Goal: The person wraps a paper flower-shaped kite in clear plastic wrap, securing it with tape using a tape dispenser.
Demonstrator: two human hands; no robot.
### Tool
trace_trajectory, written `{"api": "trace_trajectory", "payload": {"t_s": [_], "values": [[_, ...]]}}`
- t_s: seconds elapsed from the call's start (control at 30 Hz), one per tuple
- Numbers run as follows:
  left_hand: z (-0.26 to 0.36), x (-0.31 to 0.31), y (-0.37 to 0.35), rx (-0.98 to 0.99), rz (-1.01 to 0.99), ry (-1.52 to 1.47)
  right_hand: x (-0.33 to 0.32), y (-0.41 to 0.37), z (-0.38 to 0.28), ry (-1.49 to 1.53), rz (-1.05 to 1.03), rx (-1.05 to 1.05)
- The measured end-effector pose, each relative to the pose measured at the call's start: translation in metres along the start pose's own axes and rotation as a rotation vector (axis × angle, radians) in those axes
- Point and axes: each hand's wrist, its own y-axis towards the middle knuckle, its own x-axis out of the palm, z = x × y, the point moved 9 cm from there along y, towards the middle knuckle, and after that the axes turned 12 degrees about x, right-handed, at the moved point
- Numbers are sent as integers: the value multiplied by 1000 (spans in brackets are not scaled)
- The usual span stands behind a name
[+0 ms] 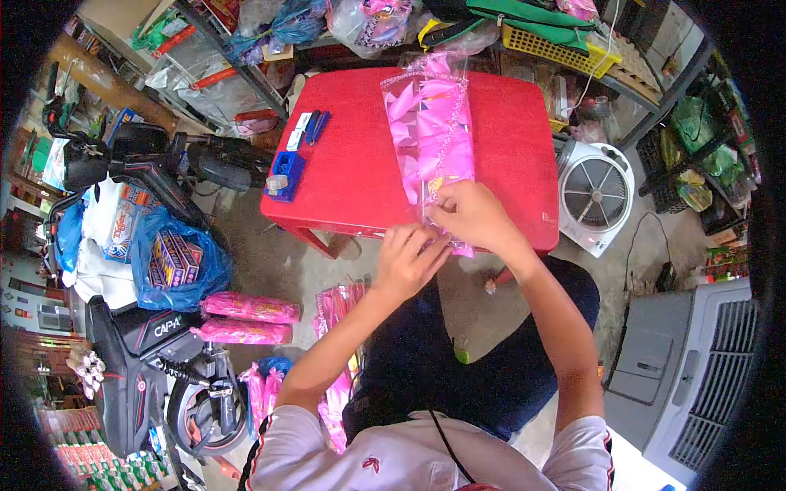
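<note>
Right by the near edge of the red plastic table [352, 172], the seated person works with both hands on a long clear plastic sleeve [442, 135] packed with bright pink material. It lies lengthwise on the tabletop, its lower end reaching over the near edge. The right hand [473, 214] pinches the sleeve near that end, thumb and fingers closed on the film. The left hand [412, 260] is just beside, fingers curled against the tip of the plastic; whether they clamp it I can't tell from here.

Near the table's left edge sit a blue tape dispenser [282, 182], a small blue-and-white box [300, 131] and a dark blue stapler-like tool [317, 128]. A white box fan [596, 195] lies near the table's right side. On the floor to the left, two pink plastic-wrapped bundles [250, 308] lie side by side, close to a blue plastic bag [214, 274] of boxes.
</note>
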Motion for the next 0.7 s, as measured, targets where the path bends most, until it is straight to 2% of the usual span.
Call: {"api": "trace_trajectory", "payload": {"t_s": [0.2, 0.3, 0.5, 0.7], "values": [[-1, -1, -1, -27, 37, 29, -6, -10, 5, -10, 13, 58], [0, 1, -1, -12, 47, 23, -10, -17, 2, 141, 27, 37], [2, 2, 1, 31, 34, 1, -16, -25, -1, 88, 73, -35], [0, 1, 2, 56, 33, -7, -20, -29, 3, 127, 87, 16]]}}
